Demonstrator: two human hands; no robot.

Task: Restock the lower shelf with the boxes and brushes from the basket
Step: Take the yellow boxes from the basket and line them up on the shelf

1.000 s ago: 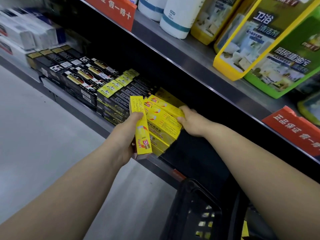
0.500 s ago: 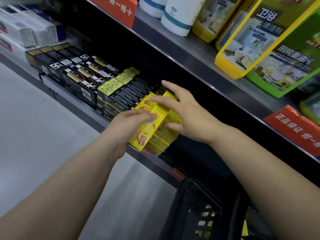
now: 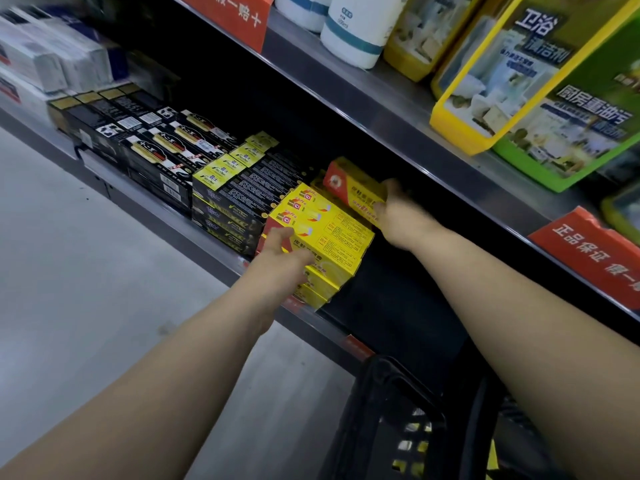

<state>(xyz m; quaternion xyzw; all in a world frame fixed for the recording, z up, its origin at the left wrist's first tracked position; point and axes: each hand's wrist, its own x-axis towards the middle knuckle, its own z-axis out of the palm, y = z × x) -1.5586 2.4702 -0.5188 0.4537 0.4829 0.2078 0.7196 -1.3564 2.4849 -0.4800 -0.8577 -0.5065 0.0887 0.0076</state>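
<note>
Right grip (image 3: 398, 213) clasps 1 yellow box (image 3: 353, 188) by its near end, tilted above the rear of the yellow stack (image 3: 325, 237), likely to lay it on top. Left grip (image 3: 282, 249), fingers flat, presses the stack's front, apparently squaring it on the lower shelf (image 3: 173, 221) beside the black boxes (image 3: 239, 199). Basket (image 3: 398, 403) sits below.

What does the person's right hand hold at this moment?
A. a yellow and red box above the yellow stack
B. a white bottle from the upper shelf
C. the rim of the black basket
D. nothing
A: the right hand grips one end of a yellow and red box, just above the stack of yellow boxes.
</note>
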